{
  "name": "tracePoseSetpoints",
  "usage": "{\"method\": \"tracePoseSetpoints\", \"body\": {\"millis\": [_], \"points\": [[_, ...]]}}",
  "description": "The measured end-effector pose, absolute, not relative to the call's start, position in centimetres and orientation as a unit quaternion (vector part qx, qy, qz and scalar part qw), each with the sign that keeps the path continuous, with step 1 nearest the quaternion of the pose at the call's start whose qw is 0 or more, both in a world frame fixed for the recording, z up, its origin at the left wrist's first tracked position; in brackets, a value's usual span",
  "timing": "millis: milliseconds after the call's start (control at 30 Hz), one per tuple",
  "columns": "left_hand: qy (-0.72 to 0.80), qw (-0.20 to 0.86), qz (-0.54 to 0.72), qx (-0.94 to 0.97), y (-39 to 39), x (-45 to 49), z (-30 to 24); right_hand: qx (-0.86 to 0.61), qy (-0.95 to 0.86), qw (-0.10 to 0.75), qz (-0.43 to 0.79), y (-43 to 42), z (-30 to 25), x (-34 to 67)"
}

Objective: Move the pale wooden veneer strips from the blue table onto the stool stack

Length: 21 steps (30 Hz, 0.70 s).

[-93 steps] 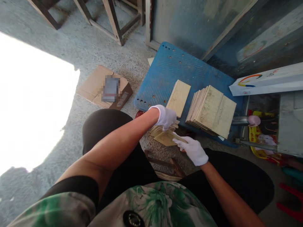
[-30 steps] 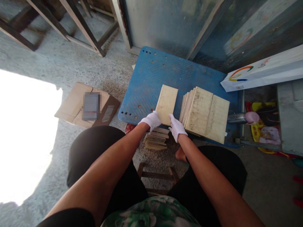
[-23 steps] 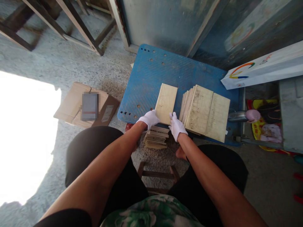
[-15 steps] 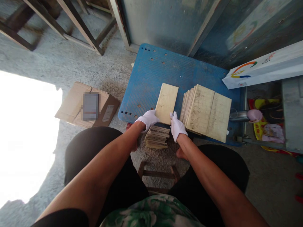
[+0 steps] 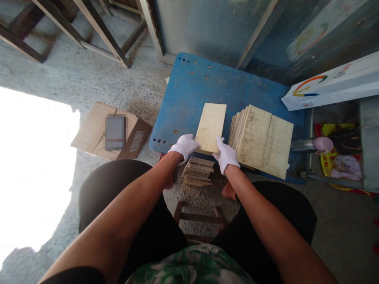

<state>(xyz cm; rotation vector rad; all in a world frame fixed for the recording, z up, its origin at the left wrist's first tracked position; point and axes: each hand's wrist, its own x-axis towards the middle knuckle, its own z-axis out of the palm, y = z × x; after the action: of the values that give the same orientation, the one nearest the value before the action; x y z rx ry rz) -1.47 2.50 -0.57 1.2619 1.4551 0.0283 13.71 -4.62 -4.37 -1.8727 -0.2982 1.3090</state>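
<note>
A thin, pale wooden board is above the near part of the blue table, its near end toward me. My left hand, in a white glove, grips the board's near left corner. At the near right corner, my gloved right hand has its thumb along the edge, with the other fingers partly hidden. Just right of it, a row of similar boards leans on the table, the front ones showing dark smudges. Below the board, near the floor, sits a smaller stack of boards.
The blue plastic table has holes near its corners. A cardboard box with a blurred item on top lies on the floor at left. At right are a white printed bag and a metal item with a pink end. A wooden stool stands between my legs.
My right hand has shifted a little along the board's right edge. The board's near end looks slightly raised. The whole view has drifted slightly.
</note>
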Motion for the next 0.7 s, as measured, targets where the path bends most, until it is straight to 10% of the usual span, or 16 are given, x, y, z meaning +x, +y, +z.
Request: {"method": "tracePoseSetpoints", "body": {"millis": [700], "points": [[0.442,0.802,0.257,0.310,3.6,-2.8,5.2,-0.577,-0.077,0.500,0.641,-6.8,4.8,12.7]]}}
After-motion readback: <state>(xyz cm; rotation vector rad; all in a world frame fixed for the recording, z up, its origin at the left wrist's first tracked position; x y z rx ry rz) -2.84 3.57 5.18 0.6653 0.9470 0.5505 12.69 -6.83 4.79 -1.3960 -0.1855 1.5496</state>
